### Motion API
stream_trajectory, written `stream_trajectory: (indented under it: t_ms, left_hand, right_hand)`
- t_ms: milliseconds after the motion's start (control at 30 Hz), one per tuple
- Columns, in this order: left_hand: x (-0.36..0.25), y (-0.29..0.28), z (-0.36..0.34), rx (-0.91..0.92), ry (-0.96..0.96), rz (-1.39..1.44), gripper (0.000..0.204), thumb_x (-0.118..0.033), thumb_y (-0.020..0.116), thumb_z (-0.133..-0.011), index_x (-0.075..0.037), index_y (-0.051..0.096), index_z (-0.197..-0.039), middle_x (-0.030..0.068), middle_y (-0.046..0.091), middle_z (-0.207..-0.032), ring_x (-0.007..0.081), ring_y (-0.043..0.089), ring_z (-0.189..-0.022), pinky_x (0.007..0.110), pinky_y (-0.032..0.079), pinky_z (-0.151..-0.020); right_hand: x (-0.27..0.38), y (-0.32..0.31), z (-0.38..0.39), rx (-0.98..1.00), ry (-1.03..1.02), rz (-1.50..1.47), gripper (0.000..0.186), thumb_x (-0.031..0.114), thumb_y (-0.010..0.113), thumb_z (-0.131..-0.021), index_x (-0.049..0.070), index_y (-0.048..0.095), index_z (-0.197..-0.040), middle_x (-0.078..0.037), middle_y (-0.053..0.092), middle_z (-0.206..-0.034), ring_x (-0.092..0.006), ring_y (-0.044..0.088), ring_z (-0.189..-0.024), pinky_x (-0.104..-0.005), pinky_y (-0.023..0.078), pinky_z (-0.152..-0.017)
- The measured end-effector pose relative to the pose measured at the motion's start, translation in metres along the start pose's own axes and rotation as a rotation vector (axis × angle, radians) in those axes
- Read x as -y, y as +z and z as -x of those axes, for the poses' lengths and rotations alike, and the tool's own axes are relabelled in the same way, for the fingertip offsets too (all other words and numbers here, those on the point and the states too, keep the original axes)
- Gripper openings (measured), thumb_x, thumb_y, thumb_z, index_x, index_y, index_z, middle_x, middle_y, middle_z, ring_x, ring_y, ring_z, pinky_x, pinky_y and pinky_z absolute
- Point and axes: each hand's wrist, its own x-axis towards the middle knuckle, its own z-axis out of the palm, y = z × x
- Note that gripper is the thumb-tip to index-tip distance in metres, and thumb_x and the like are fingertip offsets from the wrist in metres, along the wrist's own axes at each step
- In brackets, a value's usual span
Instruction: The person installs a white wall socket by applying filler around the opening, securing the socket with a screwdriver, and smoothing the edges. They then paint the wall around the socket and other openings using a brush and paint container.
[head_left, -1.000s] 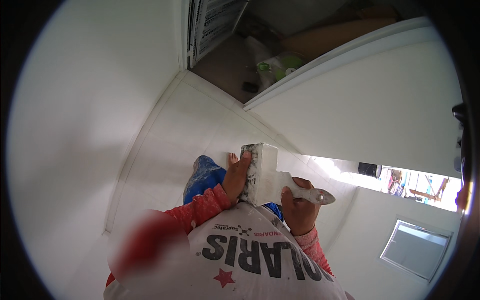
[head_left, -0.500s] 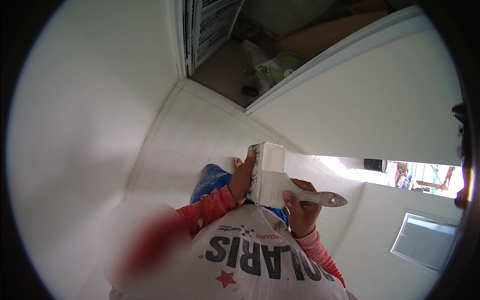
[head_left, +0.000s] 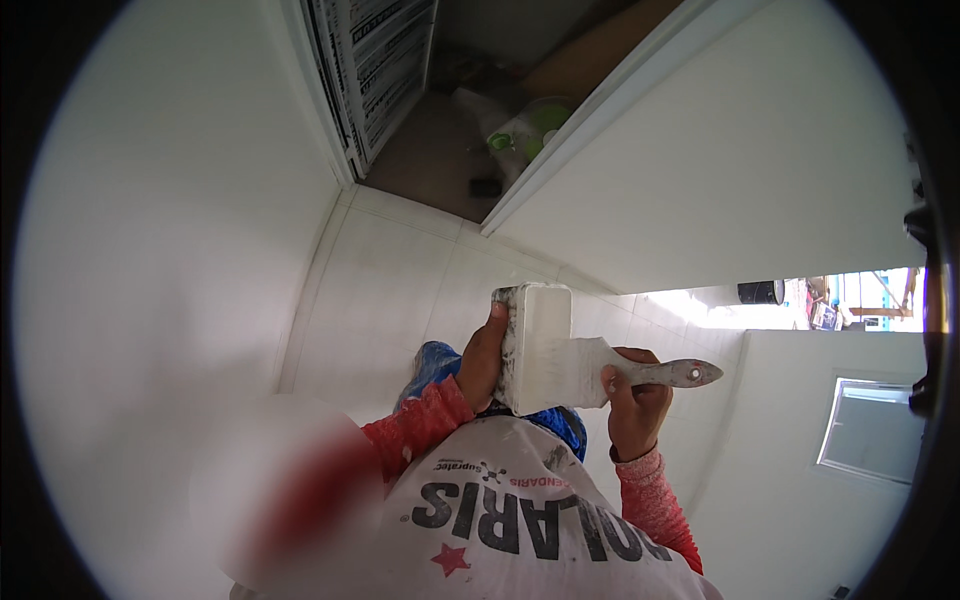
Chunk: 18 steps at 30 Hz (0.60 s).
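Note:
My left hand (head_left: 481,366) grips the side of a paint-smeared white rectangular tub (head_left: 512,350), fingers wrapped round it and the thumb up near its rim. Pale paint or a similar coating shows inside. In my right hand (head_left: 636,408) is a wide flat paintbrush (head_left: 585,368), pinched near the base of its grey, stained handle. Its broad white head lies over the tub's right rim, with the bristle tips reaching inside. The handle's end, with a hole in it, points right. Some fingers of both hands are hidden behind what they hold.
White walls (head_left: 180,200) rise at the left and right of a pale tiled floor (head_left: 390,265). Ahead, a doorway opens onto a darker room with a green item (head_left: 545,118) on its floor. A black bucket (head_left: 761,292) stands far right, above a window (head_left: 865,428).
My right hand has drawn the brush to the right, so less of its head covers the tub and more of the tub's inside shows. My left hand still holds the tub.

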Motion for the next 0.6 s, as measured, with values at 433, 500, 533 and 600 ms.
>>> stream_trajectory:
  t_ms: [433, 500, 533, 600]
  left_hand:
    - [0.006, 0.08, -0.043, 0.042, -0.078, -0.17, 0.076, -0.066, 0.026, -0.104, -0.003, 0.056, -0.134, 0.0108, 0.068, -0.112, 0.0158, 0.068, -0.096, 0.029, 0.056, -0.085]
    - [0.01, 0.087, -0.053, 0.05, -0.068, -0.352, 0.077, -0.066, 0.024, -0.104, -0.002, 0.057, -0.132, 0.0107, 0.068, -0.111, 0.0152, 0.068, -0.093, 0.028, 0.056, -0.084]
    - [0.012, 0.091, -0.057, 0.053, -0.069, -0.356, 0.078, -0.066, 0.023, -0.104, -0.002, 0.057, -0.132, 0.0106, 0.068, -0.111, 0.0151, 0.068, -0.093, 0.028, 0.056, -0.084]
    - [0.013, 0.097, -0.068, 0.068, -0.108, -0.377, 0.078, -0.066, 0.022, -0.104, -0.002, 0.058, -0.131, 0.0104, 0.068, -0.111, 0.0148, 0.068, -0.092, 0.028, 0.055, -0.083]
  right_hand:
    - [-0.041, -0.069, -0.027, -0.041, -0.092, 0.077, 0.026, 0.006, 0.073, -0.084, -0.004, 0.068, -0.106, -0.013, 0.073, -0.093, -0.0166, 0.07, -0.082, -0.0267, 0.056, -0.071]
    - [-0.048, -0.081, -0.028, -0.065, -0.023, 0.02, 0.025, 0.005, 0.073, -0.084, -0.004, 0.068, -0.106, -0.012, 0.073, -0.092, -0.0161, 0.07, -0.082, -0.0266, 0.056, -0.071]
    - [-0.051, -0.087, -0.028, -0.076, -0.004, -0.002, 0.024, 0.004, 0.072, -0.084, -0.005, 0.068, -0.107, -0.012, 0.072, -0.092, -0.0158, 0.07, -0.082, -0.0266, 0.056, -0.071]
    - [-0.057, -0.1, -0.031, -0.094, 0.054, -0.042, 0.024, 0.002, 0.072, -0.085, -0.005, 0.067, -0.107, -0.012, 0.072, -0.092, -0.015, 0.069, -0.081, -0.0268, 0.056, -0.071]
